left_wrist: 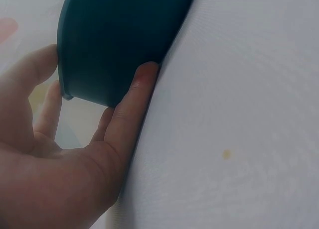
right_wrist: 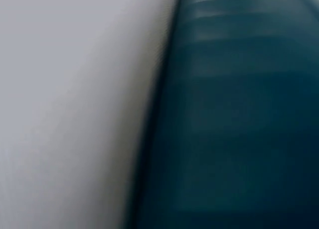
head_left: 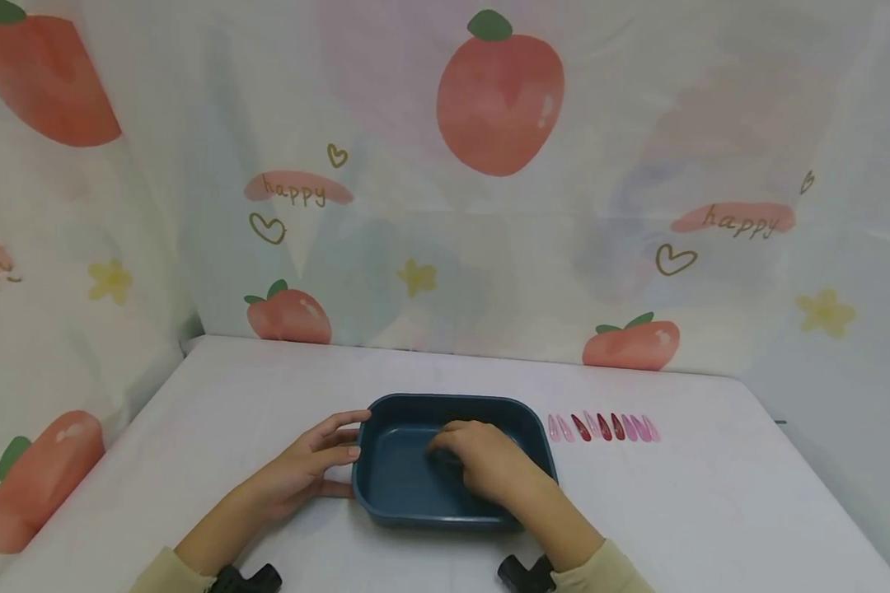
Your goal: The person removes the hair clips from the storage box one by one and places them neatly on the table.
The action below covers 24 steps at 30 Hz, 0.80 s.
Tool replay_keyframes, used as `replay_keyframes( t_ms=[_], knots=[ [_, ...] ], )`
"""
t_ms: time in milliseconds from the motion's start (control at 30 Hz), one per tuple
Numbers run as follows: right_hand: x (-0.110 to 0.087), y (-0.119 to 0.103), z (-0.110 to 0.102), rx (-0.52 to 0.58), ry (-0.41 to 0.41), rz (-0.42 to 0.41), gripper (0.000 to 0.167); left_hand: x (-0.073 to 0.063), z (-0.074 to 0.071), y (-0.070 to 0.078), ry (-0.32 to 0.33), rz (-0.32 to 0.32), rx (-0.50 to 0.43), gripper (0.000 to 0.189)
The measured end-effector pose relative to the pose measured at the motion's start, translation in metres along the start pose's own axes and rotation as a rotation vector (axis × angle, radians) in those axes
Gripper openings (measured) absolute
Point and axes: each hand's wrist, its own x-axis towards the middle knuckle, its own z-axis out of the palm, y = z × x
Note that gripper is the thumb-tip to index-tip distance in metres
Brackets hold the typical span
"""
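Observation:
A dark blue rectangular tub (head_left: 408,520) with rounded corners stands on the white table. My left hand (head_left: 304,461) rests against its left end, fingers spread and fairly straight. In the left wrist view, this hand (left_wrist: 65,174) has its fingertips against the tub's outer wall (left_wrist: 109,40) and rim. My right hand (head_left: 485,461) reaches over the near right side into the tub, its fingers bent downward; whether they hold anything is hidden. Only the tub's outer wall (right_wrist: 234,114), blurred, shows beside the table in the right wrist view.
Right of the tub, several snap hair clips (head_left: 604,427) in pink, red and purple lie side by side in a row. The white table (head_left: 712,494) ends at a fruit-patterned cloth (head_left: 489,272) behind. Black wrist mounts (head_left: 255,579) sit near both sleeves.

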Motion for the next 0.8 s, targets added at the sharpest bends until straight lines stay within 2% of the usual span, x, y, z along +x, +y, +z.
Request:
replay_keyframes(
  t_ms=[167,267,400,500,800],
  knots=[
    [-0.002,0.003,-0.005,0.078,-0.046,0.033,0.052,-0.001,0.001,0.000,0.008,-0.003,0.001,0.058],
    [-0.003,0.007,-0.010,0.156,-0.044,0.007,0.051,-0.002,0.003,0.001,0.011,-0.002,0.005,0.058],
    [-0.005,0.010,-0.018,0.282,-0.022,-0.041,0.046,-0.002,0.004,0.002,0.017,-0.002,0.010,0.058],
    [-0.006,0.015,-0.024,0.364,-0.002,-0.046,0.043,-0.002,0.004,0.002,0.020,-0.002,0.012,0.058],
    [-0.013,0.034,-0.046,0.586,0.076,0.021,0.037,-0.001,0.003,0.001,0.017,-0.004,0.015,0.058]
  ],
)
